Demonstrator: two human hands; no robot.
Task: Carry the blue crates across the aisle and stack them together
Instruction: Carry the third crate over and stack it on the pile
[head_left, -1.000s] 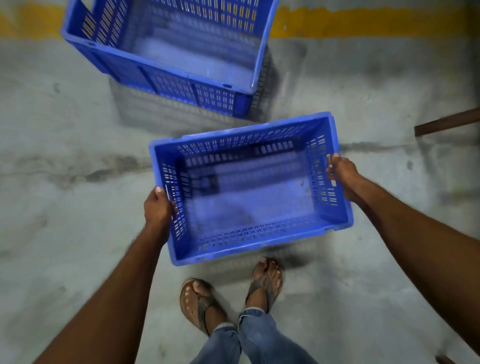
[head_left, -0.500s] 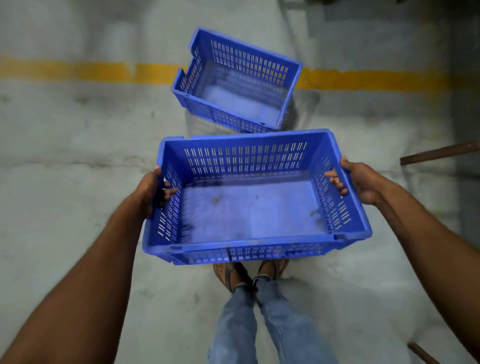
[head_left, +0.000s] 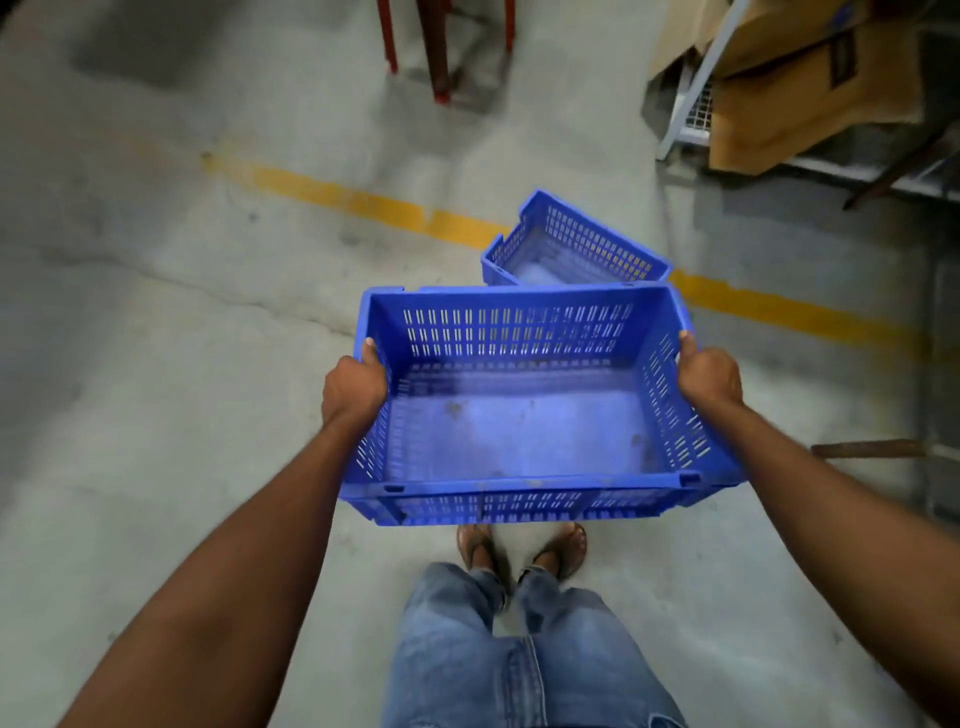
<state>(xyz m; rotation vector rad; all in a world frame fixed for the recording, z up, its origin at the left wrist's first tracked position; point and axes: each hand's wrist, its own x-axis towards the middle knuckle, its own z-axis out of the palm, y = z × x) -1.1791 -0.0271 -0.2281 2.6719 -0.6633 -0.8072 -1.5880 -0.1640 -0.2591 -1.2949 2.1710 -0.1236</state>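
Note:
I hold an empty blue slotted crate (head_left: 519, 441) level in front of me, well above the floor. My left hand (head_left: 353, 387) grips its left short wall and my right hand (head_left: 709, 374) grips its right short wall, thumbs over the rim. A second blue crate (head_left: 576, 249), also empty, sits on the concrete floor just beyond the held one, on the yellow line; its near part is hidden behind the held crate.
A yellow floor line (head_left: 363, 200) runs diagonally across the grey concrete. Red metal legs (head_left: 439, 52) stand at the top centre. A white rack with cardboard (head_left: 779, 78) fills the top right. A brown bar (head_left: 867, 448) lies at the right. My sandalled feet (head_left: 519, 551) are below the crate.
The held crate has risen from near the floor to about waist height. The view has swung up and left, so the floor crate now sits further away and to the right.

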